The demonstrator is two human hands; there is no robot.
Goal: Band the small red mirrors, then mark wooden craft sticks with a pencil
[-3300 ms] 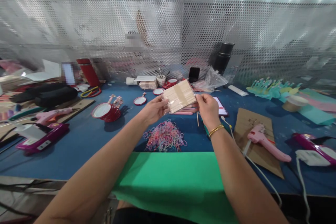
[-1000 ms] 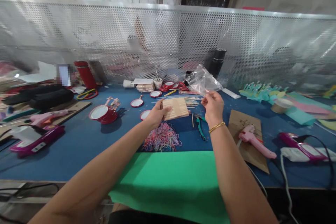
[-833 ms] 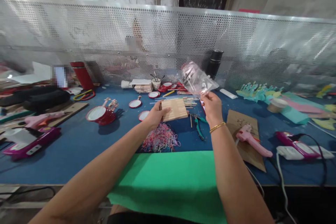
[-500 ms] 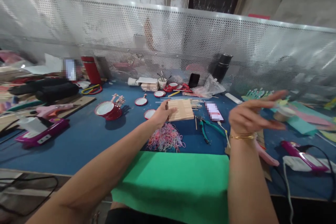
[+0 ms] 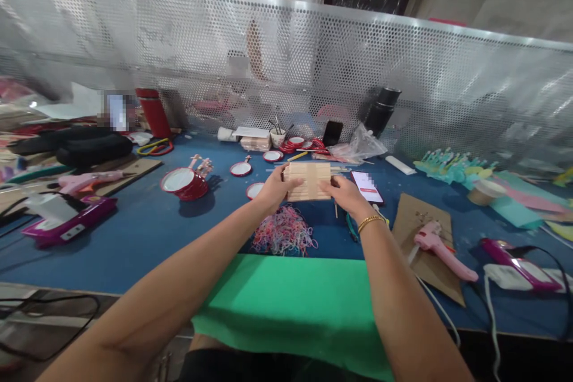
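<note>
Both hands hold a flat bundle of wooden craft sticks [image 5: 313,181] above the table, with a paler band across its middle. My left hand [image 5: 278,188] is closed on its left edge, thumb on top. At the right edge my right hand [image 5: 347,192] grips it, a gold bracelet at the wrist; the undersides of the fingers are hidden. Just below lies a tangled heap of coloured elastic bands [image 5: 284,233]. Partly covered by my right hand are green-handled pliers [image 5: 352,228]. A phone [image 5: 367,186] lies right of that hand.
Green cloth [image 5: 290,304] covers my lap at the table edge. A pink glue gun [image 5: 443,248] rests on cardboard at right, near a purple power strip [image 5: 519,265]. At left stand stacked red-rimmed discs [image 5: 184,184], another glue gun [image 5: 92,181] and a red flask [image 5: 153,113].
My right hand has come in from the right, where it was raised with fingers spread, and has taken hold of the stick bundle. My left hand keeps its grip.
</note>
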